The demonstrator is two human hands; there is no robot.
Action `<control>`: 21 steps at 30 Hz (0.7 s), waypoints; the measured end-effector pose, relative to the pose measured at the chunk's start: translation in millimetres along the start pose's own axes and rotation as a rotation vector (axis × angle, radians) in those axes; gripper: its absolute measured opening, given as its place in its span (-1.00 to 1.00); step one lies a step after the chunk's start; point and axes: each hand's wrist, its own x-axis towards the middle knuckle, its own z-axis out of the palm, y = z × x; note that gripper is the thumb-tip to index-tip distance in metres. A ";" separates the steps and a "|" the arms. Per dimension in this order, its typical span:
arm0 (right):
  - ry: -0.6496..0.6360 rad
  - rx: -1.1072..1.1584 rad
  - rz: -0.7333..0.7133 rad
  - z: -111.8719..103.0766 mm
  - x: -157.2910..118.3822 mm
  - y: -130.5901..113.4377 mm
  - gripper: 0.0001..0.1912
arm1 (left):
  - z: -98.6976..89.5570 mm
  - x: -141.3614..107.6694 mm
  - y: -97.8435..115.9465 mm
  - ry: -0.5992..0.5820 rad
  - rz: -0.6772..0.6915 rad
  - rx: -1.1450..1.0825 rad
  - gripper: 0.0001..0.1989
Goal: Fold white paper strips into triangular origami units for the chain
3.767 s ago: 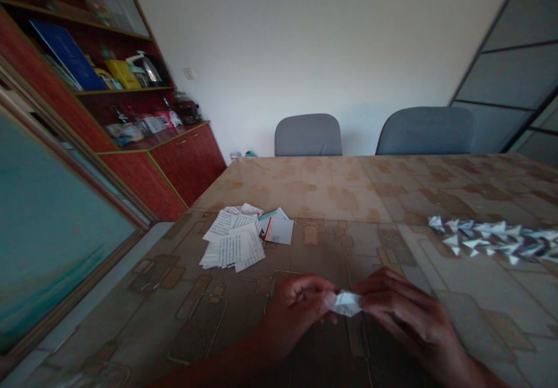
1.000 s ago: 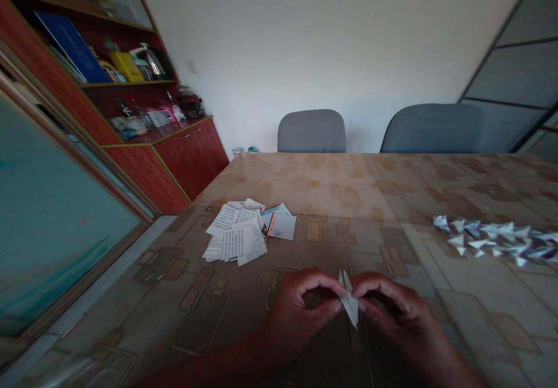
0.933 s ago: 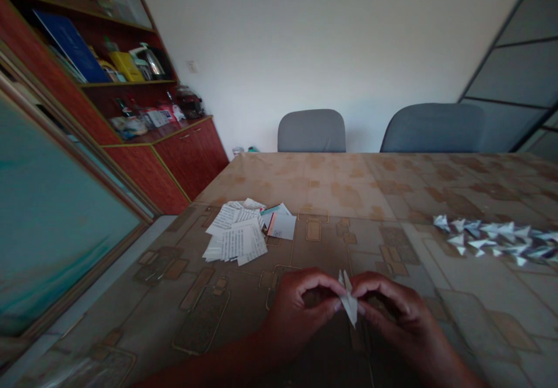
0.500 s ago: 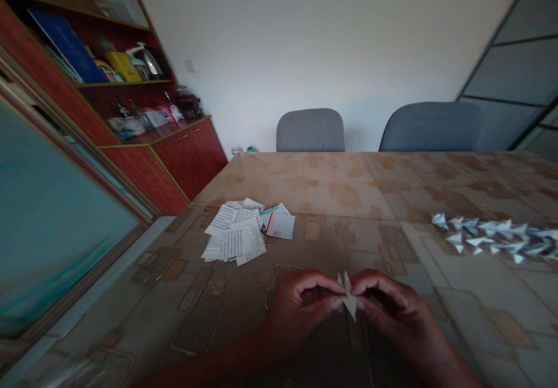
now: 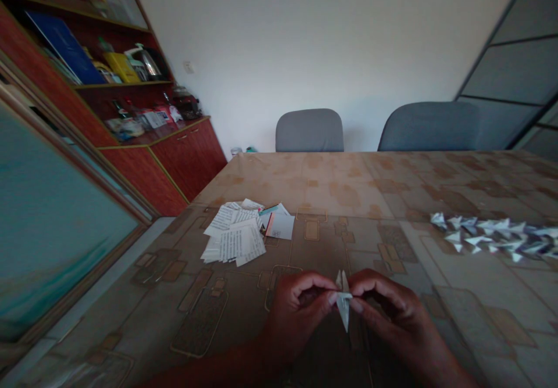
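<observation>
While the left hand (image 5: 299, 312) pinches one side of a folded paper (image 5: 343, 304) between thumb and forefinger, the right hand (image 5: 390, 304) grips its other side, lower centre of the frame. On the patterned tablecloth (image 5: 305, 182) I note printed sheets (image 5: 242, 243) left of centre, folded pieces (image 5: 492, 240) at right.

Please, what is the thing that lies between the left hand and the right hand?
In the head view, a small folded paper lies there, pinched by the left hand and the right hand.
</observation>
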 end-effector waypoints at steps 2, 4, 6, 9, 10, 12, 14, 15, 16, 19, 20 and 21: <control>0.023 0.027 0.018 1.2 -0.7 -0.4 -0.89 | 1.3 -1.5 -0.3 0.012 0.009 0.026 -0.89; 0.031 0.042 0.023 2.1 -1.4 -0.9 -0.87 | 2.0 -2.8 -1.7 0.016 0.020 0.047 -0.90; 0.027 0.034 0.016 2.6 -1.8 -1.5 -0.87 | 1.8 -3.6 -4.1 0.018 0.036 0.060 -0.91; 0.019 0.022 0.003 2.7 -2.2 -2.2 -0.87 | 0.5 -3.6 -8.0 0.033 0.071 0.079 -0.94; 0.020 0.022 0.000 2.6 -2.3 -2.3 -0.88 | 0.0 -3.4 -8.7 0.039 0.084 0.088 -0.95; 0.027 0.020 -0.007 2.7 -2.8 -2.5 -0.91 | -0.9 -2.9 -8.8 0.048 0.124 0.103 -0.97; 0.034 0.016 -0.016 2.9 -3.4 -3.1 -0.93 | -1.2 -2.6 -7.1 0.048 0.172 0.118 -0.97; 0.038 0.019 -0.019 3.2 -3.7 -3.7 -0.93 | -1.1 -2.7 -5.9 0.046 0.190 0.127 -0.97; 0.039 0.028 -0.023 3.6 -3.8 -4.4 -0.92 | -0.6 -2.9 -4.7 0.049 0.201 0.134 -0.96; 0.061 0.067 -0.006 5.6 -3.9 -6.3 -0.89 | 2.6 -3.8 -2.3 0.061 0.158 0.128 -0.95; 0.072 0.080 0.006 6.4 -4.0 -6.5 -0.89 | 4.0 -4.1 -1.9 0.065 0.130 0.109 -0.95; 0.081 0.094 0.020 7.2 -4.1 -6.4 -0.89 | 5.3 -4.4 -1.8 0.068 0.103 0.085 -0.95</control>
